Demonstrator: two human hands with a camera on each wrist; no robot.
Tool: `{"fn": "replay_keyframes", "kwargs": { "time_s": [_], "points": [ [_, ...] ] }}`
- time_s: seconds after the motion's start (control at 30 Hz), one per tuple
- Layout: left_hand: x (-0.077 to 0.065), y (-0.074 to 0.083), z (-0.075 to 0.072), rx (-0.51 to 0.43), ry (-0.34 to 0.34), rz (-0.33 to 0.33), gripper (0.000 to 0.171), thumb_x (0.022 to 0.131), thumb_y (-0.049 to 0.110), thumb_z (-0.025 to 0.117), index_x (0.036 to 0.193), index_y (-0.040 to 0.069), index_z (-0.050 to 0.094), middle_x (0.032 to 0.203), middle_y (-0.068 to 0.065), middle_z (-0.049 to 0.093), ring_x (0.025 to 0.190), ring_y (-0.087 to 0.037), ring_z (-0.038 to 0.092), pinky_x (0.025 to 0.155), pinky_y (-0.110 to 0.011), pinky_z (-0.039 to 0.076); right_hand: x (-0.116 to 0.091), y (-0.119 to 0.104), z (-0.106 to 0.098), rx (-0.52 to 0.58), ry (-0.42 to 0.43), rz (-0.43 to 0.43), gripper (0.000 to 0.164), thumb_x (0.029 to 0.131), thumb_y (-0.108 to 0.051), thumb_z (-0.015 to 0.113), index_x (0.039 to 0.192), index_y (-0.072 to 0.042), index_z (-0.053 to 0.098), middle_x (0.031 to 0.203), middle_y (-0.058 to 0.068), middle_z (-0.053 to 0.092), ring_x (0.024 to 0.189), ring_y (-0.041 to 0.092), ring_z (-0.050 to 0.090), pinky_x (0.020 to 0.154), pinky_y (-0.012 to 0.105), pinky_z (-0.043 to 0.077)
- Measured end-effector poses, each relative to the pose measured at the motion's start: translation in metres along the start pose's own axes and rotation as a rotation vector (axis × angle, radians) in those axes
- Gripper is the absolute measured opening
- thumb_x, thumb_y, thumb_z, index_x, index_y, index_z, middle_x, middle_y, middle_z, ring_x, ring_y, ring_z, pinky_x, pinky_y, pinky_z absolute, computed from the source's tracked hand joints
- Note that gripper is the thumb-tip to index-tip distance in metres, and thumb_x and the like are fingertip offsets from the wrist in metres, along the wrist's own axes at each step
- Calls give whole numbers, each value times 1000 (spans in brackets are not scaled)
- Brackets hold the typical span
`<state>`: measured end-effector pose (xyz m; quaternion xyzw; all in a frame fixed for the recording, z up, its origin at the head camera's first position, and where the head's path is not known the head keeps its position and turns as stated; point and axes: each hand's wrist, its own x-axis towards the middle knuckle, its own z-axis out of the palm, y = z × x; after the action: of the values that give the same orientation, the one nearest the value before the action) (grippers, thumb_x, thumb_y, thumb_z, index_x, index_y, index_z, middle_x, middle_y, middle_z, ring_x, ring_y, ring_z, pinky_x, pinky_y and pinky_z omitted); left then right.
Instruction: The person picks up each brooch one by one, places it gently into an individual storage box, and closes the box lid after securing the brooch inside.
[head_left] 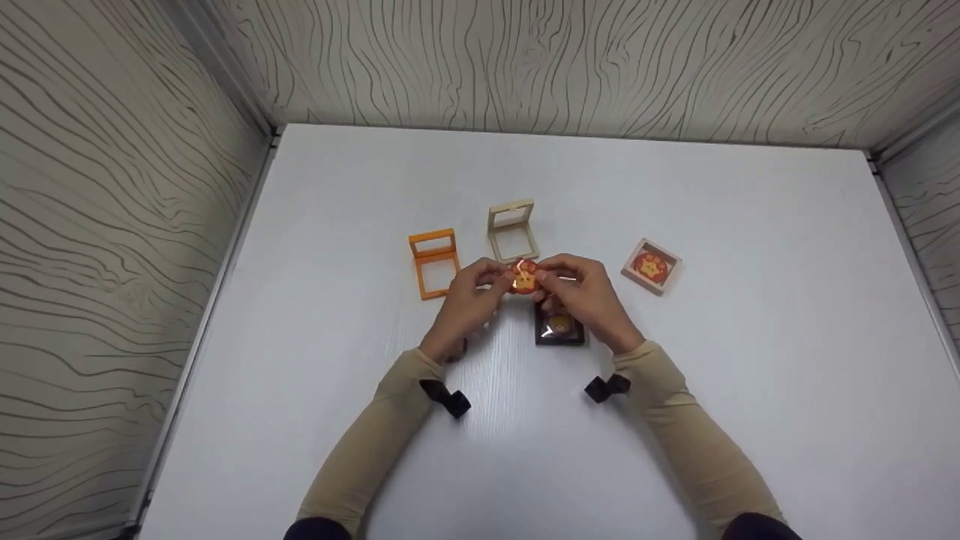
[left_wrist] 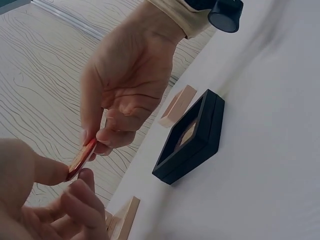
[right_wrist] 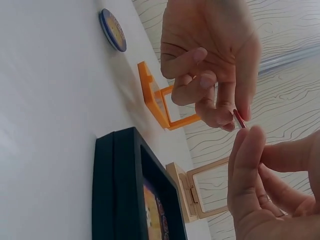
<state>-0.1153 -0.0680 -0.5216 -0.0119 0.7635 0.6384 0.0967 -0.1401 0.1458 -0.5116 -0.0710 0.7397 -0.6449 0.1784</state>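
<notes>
Over the middle of the table, a round red badge (head_left: 524,277) with a yellow figure is held by both hands at its edges. My left hand (head_left: 466,306) pinches its left side between thumb and fingers. On the opposite side, my right hand (head_left: 595,302) grips the rim the same way. The left wrist view shows the badge (left_wrist: 81,159) tilted and nearly edge-on, clear of the table. Below the right hand lies a black frame (head_left: 559,342) with a round badge inside, partly covered by that hand.
Beyond the hands stand an open orange frame (head_left: 416,259) and an open beige frame (head_left: 493,238). At right, a pale wooden-looking frame (head_left: 668,281) contains a red badge (head_left: 651,266). A blue-rimmed badge (right_wrist: 113,30) lies on the table near the left wrist. Patterned walls border the white table (head_left: 750,390).
</notes>
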Motion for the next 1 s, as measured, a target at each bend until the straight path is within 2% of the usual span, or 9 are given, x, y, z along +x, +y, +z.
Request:
{"fn": "replay_keyframes", "kwargs": {
  "time_s": [0.2,0.3,0.43,0.5,0.57,0.7,0.83,1.0],
  "points": [
    [13,-1,-4,17,14,20,22,106,25,67,117,7,73,111,-12,79,100,-37,74,69,-23,53,14,-1,-2,10,29,-21,27,105,-16,70,125,3,71,108,14,75,84,16,76,77,32,65],
    [21,-2,-6,6,66,-7,21,105,24,69,115,7,74,108,-12,79,95,-35,74,68,-23,52,25,0,-3,15,47,-5,28,104,-20,72,121,2,72,106,13,75,85,15,76,80,34,65],
    [30,-3,-4,54,149,-48,21,103,27,71,113,9,76,108,-8,78,95,-23,72,74,-25,51,37,-1,-5,-23,53,39,28,104,-24,72,117,1,73,98,9,76,81,14,74,75,30,64],
    [33,-2,-2,88,181,-46,21,102,28,72,110,10,77,109,-7,77,98,-18,71,78,-28,52,42,-1,-6,-45,53,58,28,104,-24,72,116,1,74,95,7,77,79,14,74,73,28,63],
    [36,-2,-3,106,200,-28,21,102,28,72,109,9,78,111,-7,77,103,-20,72,83,-32,54,47,-2,-6,-45,50,65,27,104,-23,73,115,2,74,93,6,77,77,14,73,72,28,62],
    [44,-2,-4,108,183,4,24,103,25,71,111,5,80,116,-10,78,109,-24,74,91,-37,57,54,-2,-8,-32,57,82,28,103,-22,73,113,5,73,92,7,77,75,14,73,71,28,62],
    [51,-3,-6,112,171,-32,25,105,24,69,116,5,80,121,-10,77,112,-24,74,94,-36,59,62,-4,-9,-61,64,124,28,104,-21,71,114,5,72,92,7,77,75,14,73,71,28,63],
    [54,-6,-7,83,213,-59,22,104,21,70,115,4,79,120,-12,77,109,-26,76,91,-36,61,72,-5,-8,-102,68,161,23,106,-17,67,114,3,72,93,6,75,75,13,72,69,26,62]
  ]
}}
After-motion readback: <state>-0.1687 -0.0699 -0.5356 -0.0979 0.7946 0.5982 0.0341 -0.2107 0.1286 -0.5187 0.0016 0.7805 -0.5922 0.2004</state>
